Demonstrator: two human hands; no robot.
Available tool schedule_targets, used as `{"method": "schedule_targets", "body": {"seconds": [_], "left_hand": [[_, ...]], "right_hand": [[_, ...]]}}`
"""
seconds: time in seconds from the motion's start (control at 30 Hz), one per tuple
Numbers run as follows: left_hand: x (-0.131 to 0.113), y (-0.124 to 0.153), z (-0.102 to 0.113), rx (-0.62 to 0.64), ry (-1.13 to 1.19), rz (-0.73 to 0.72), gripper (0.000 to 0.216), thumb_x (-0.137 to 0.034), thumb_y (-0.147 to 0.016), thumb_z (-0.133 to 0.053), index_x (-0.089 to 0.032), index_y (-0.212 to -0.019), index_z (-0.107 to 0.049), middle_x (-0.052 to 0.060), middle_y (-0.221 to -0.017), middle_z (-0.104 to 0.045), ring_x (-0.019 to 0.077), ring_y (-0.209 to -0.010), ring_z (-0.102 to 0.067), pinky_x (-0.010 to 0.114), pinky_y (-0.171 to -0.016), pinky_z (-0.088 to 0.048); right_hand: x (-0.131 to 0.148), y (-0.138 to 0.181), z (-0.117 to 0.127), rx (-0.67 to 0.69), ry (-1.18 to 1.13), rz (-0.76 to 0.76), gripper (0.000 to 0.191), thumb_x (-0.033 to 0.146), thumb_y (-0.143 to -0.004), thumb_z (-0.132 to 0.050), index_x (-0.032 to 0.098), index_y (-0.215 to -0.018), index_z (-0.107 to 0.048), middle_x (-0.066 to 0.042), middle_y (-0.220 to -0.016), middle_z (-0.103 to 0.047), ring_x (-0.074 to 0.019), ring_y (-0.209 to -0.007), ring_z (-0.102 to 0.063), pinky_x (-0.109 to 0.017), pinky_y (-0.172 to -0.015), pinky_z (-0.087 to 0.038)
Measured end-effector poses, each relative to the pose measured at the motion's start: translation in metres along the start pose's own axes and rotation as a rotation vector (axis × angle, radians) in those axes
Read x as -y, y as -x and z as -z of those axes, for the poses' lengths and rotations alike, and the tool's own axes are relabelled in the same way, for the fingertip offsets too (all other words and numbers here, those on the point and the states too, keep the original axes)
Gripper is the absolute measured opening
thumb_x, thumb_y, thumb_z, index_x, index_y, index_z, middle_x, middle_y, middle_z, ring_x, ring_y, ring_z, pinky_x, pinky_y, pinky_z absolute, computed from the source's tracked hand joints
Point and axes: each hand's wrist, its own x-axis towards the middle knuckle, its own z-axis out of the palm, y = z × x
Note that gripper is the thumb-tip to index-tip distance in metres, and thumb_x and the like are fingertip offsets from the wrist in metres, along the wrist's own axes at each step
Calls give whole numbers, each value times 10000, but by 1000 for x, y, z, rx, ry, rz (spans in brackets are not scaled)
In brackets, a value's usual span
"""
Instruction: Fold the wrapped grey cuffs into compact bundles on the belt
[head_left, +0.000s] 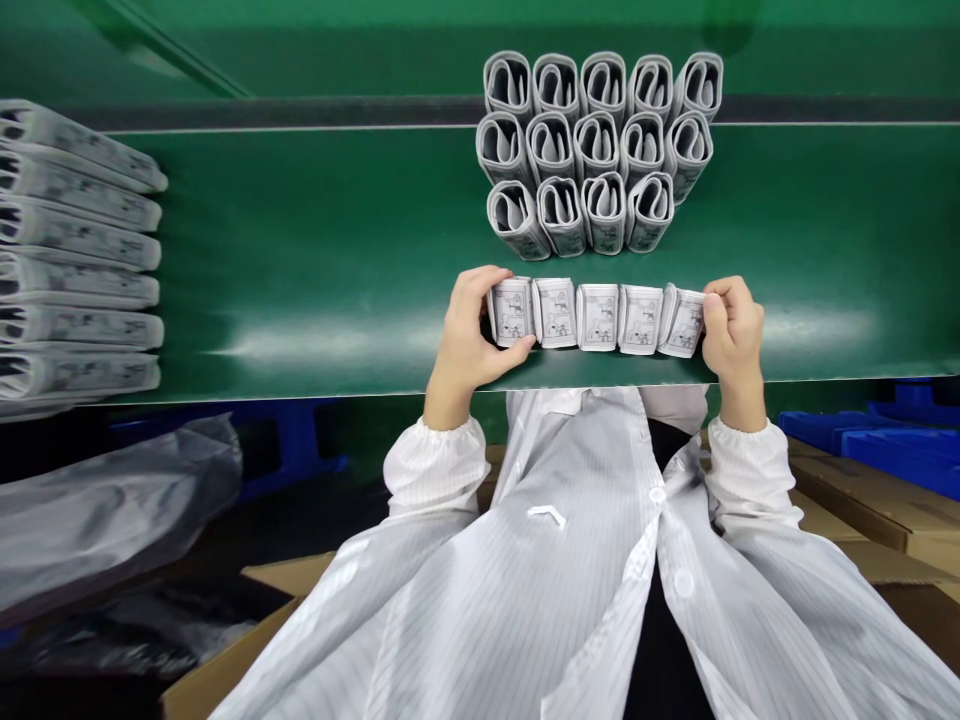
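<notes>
A row of several rolled white cuffs, printed with a small line drawing, lies side by side near the front edge of the green work surface. My left hand grips the leftmost rolled cuff, its thumb along the near side and its fingers at the far corner. At the other end, my right hand has curled fingers and a thumb against the rightmost rolled cuff. Beyond them stand three rows of more rolled cuffs on end, showing their spiral folds.
On the far left, a stack of similar cuffs rests on its side. Below the surface are a clear plastic bag, open cardboard boxes and blue bins. A dark strip crosses the back.
</notes>
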Motion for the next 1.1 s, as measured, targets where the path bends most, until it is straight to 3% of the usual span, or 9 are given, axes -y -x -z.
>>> {"method": "schedule_targets", "body": {"seconds": [0.3, 0.6, 0.8, 1.1], "left_hand": [[-2, -2, 1, -15, -22, -34, 847, -601, -937, -876, -400, -1688, -540, 140, -1547, -679, 450, -1413, -655, 843, -1115, -607], [-4, -3, 1, -29, -30, -42, 833, -574, -926, -878, -401, -1671, -547, 135, -1528, -681, 458, -1387, -661, 829, -1079, -637], [-5, -2, -1, -27, -8, -10, 801, -639, -959, -839, -362, -1636, -511, 143, -1493, -643, 421, -1357, -671, 774, -1008, -677], [-2, 1, -4, -39, 24, 19, 805, -721, -956, -827, -376, -1592, -472, 138, -1468, -599, 389, -1339, -660, 770, -1037, -663]], "right_hand": [[-2, 1, 0, 14, -29, -5, 460, 695, -1148, -484, 300, -936, -590, 53, -630, -484, -165, -536, -437, -355, -583, -346], [1, 0, 0, 14, 3, -10, 504, 745, -1143, -453, 304, -924, -561, 47, -655, -455, -167, -563, -413, -358, -607, -352], [0, -1, -1, 5, 25, 1, 460, 687, -1143, -480, 301, -900, -539, 50, -653, -432, -158, -561, -384, -352, -605, -331], [-1, -1, -1, -15, -4, 33, 381, 583, -1147, -519, 294, -900, -539, 56, -654, -436, -150, -554, -381, -351, -599, -311]]}}
